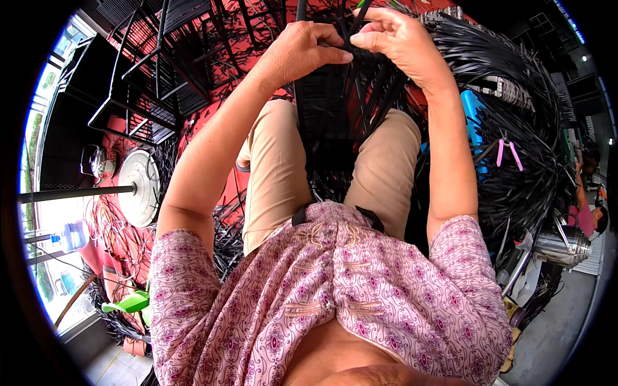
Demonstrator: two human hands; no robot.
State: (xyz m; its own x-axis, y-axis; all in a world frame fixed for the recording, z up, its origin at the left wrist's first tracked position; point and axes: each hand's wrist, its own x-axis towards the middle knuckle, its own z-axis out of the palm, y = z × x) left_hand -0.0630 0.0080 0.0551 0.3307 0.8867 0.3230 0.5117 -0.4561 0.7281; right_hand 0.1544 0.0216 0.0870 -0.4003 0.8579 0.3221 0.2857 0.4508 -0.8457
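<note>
Between my knees stands a dark frame-like piece (325, 106), with slim black bars and strips rising around it. Over its far end, my left hand (302, 51) has its fingers curled and its thumb stretched toward the right hand. Whatever those fingers hold blends into the dark piece behind. Close by on the right, my right hand (402, 46) pinches a flat black plastic strip (359, 20) between thumb and fingers. The two hands are a small gap apart.
Black metal frames (151, 77) are stacked at the left. To the right lies a large bundle of black strips (515, 58), with pink-handled cutters (508, 154) on it and a blue plastic piece (472, 112) beside it. Loose strips litter the red floor covering (235, 186). A round white base (138, 186) with a pole stands left.
</note>
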